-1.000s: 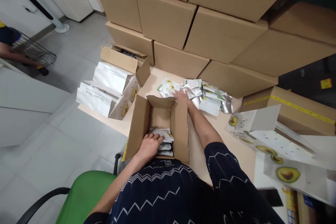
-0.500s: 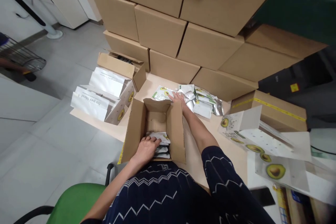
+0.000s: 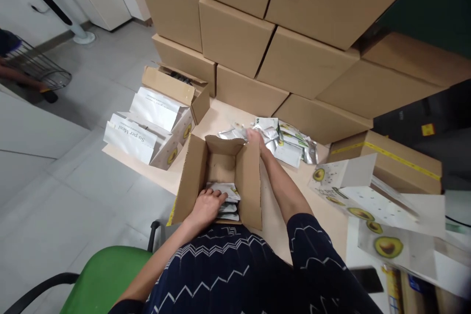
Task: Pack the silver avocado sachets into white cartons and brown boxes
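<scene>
An open cardboard box stands on the table in front of me with several white pouches stacked inside. My left hand reaches into the box and rests, fingers curled, on the top pouch. My right hand stretches past the box's far flap to a heap of silver and white avocado-print pouches. It is blurred and closed on one pouch at the heap's left end.
A wall of stacked brown cartons rises behind the table. White Super Meal cartons lie at the left, avocado-print flat cartons at the right. A green chair is below me. Another person's arm shows far left by a wire basket.
My right hand has closed on a pouch at the left of the heap and is lifting it, blurred. My left hand stays on the pouches in the box.
</scene>
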A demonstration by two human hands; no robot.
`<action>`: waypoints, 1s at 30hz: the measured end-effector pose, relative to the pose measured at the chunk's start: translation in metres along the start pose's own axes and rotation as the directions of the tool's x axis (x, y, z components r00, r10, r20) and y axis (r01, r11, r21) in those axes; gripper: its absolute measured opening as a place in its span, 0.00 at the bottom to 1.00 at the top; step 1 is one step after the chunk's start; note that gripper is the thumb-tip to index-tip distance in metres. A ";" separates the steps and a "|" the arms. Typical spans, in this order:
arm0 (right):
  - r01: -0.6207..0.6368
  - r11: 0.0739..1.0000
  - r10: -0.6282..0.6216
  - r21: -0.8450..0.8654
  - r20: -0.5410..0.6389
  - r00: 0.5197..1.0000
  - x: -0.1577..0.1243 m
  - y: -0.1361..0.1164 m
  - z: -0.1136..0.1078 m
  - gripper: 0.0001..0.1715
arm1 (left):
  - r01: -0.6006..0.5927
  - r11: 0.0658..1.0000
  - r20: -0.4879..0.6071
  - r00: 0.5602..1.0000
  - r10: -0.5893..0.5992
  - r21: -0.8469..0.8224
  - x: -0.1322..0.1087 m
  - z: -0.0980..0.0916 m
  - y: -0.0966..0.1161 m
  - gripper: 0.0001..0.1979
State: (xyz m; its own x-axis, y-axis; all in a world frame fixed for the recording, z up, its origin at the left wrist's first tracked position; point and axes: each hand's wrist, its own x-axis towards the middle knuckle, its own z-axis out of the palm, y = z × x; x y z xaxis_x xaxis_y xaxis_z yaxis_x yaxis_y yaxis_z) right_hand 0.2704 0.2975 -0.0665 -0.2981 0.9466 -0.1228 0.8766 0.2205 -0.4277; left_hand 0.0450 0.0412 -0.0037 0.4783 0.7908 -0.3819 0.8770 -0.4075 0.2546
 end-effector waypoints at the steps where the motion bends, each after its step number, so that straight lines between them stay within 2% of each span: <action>1: -0.049 0.997 0.056 0.061 -0.108 0.993 -0.004 0.003 -0.008 0.34 | -0.003 1.000 0.002 1.000 0.003 0.007 0.000 -0.001 0.000 0.18; 3: -0.076 0.964 0.165 0.255 -0.349 0.922 -0.014 0.009 -0.029 0.37 | -0.005 1.000 0.003 1.000 0.005 0.021 0.000 -0.003 0.001 0.18; 5: 0.043 0.892 0.232 0.450 -0.537 0.811 -0.030 0.013 -0.056 0.35 | 0.000 1.000 0.002 1.000 0.000 0.031 0.000 -0.006 0.002 0.18; 6: 0.120 0.855 0.242 0.504 -0.593 0.768 -0.040 0.012 -0.071 0.34 | 0.002 0.999 0.002 1.000 -0.002 0.032 0.000 -0.008 0.003 0.18; 7: 0.182 0.832 0.232 0.525 -0.627 0.744 -0.051 0.010 -0.087 0.32 | 0.004 0.999 0.004 1.000 -0.004 0.032 0.000 -0.009 0.004 0.18; 11: 0.349 0.760 0.198 0.548 -0.707 0.679 -0.101 -0.021 -0.146 0.24 | 0.005 1.000 0.019 1.000 -0.005 0.028 0.001 -0.013 0.007 0.17; 13: 0.423 0.710 0.141 0.563 -0.703 0.697 -0.124 -0.045 -0.165 0.20 | 0.002 1.000 0.021 1.000 -0.002 0.026 0.000 -0.014 0.008 0.17; 14: 0.430 0.706 0.093 0.563 -0.676 0.731 -0.132 -0.057 -0.169 0.19 | 0.001 1.000 0.018 1.000 -0.002 0.024 0.000 -0.015 0.008 0.17; 16: 0.383 0.763 -0.042 0.522 -0.550 0.834 -0.143 -0.081 -0.169 0.20 | 0.006 1.000 0.016 1.000 -0.007 0.018 -0.001 -0.015 0.009 0.16; 18: 0.320 0.851 -0.185 0.417 -0.333 0.925 -0.145 -0.105 -0.157 0.23 | 0.011 1.000 0.014 1.000 -0.011 0.013 -0.001 -0.015 0.010 0.16; 20: 0.286 0.917 -0.280 0.277 -0.062 0.958 -0.141 -0.127 -0.134 0.23 | 0.013 1.000 0.011 1.000 -0.013 0.011 -0.002 -0.014 0.010 0.16; 22: 0.273 0.953 -0.295 0.132 0.195 0.935 -0.134 -0.147 -0.107 0.22 | 0.013 1.000 0.008 1.000 -0.014 0.010 -0.002 -0.014 0.011 0.16; 24: 0.300 0.954 -0.285 0.021 0.385 0.878 -0.126 -0.163 -0.080 0.20 | 0.018 1.000 -0.002 1.000 -0.018 0.007 -0.003 -0.013 0.012 0.16; 28: 0.392 0.920 -0.314 -0.001 0.598 0.738 -0.111 -0.175 -0.037 0.19 | 0.028 0.999 -0.040 0.999 -0.029 -0.022 -0.004 -0.013 0.013 0.15; 30: 0.351 0.933 -0.304 0.079 0.694 0.653 -0.104 -0.171 -0.021 0.22 | 0.028 0.999 -0.052 0.998 -0.030 -0.035 -0.005 -0.012 0.012 0.15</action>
State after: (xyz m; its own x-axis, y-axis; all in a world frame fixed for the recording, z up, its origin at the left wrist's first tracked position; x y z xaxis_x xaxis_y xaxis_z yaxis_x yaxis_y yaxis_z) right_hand 0.1596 0.1662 0.0385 -0.7232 0.3880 -0.5714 0.6837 0.5195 -0.5125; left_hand 0.0530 0.0379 0.0114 0.4487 0.8254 -0.3426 0.8881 -0.3688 0.2744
